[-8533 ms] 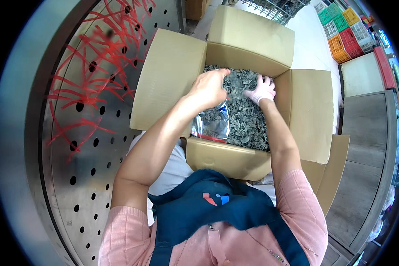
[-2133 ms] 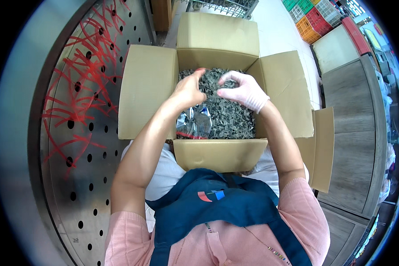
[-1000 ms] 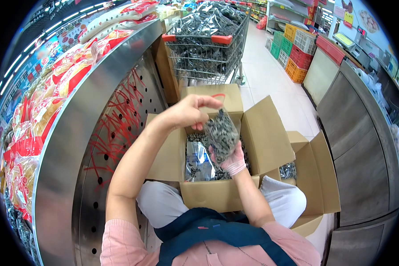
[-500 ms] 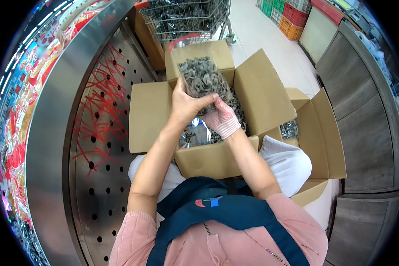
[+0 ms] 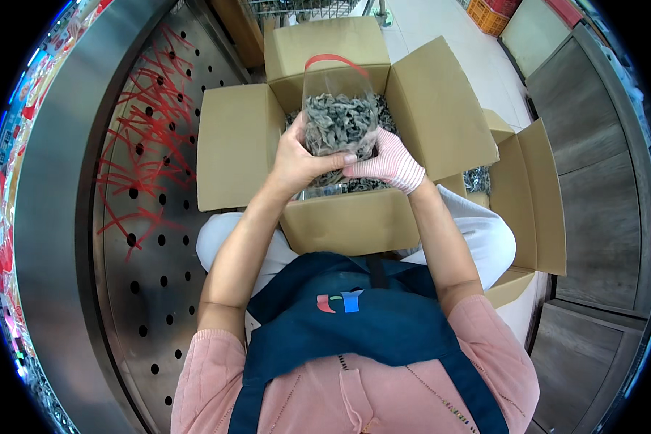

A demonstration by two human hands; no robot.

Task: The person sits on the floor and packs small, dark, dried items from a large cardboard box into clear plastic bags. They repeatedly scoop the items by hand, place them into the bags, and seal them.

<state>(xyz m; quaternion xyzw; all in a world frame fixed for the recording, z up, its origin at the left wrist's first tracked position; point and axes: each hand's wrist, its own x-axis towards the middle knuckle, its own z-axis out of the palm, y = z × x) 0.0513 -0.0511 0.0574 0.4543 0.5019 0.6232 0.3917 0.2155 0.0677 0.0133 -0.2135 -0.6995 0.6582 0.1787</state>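
Note:
Both hands hold a clear bag [image 5: 338, 119] of grey-black dried, crinkled flakes, with a red band along its top, over an open cardboard box [image 5: 236, 148]. My left hand [image 5: 300, 155] is bare and wraps round the bag's left side, thumb across its lower front. My right hand [image 5: 387, 165], in a pink striped glove, is closed round the bag's lower right. Behind it, more loose flakes [image 5: 367, 184] and part of another clear package [image 5: 318, 192] lie in the box, mostly hidden by the bag and my hands.
A second open box [image 5: 521, 210] holds a flake-filled bag at the right. A perforated steel panel [image 5: 159, 267] with red strips [image 5: 145, 123] stands left, wooden cabinet doors [image 5: 593, 217] right. A wire trolley [image 5: 304, 9] and plastic crates [image 5: 488, 16] are beyond.
Earlier both hands were down in the box's flakes. One second ago the bag appeared raised, tilted, in my hands; now it sits more upright and centred, with both hands round its lower part.

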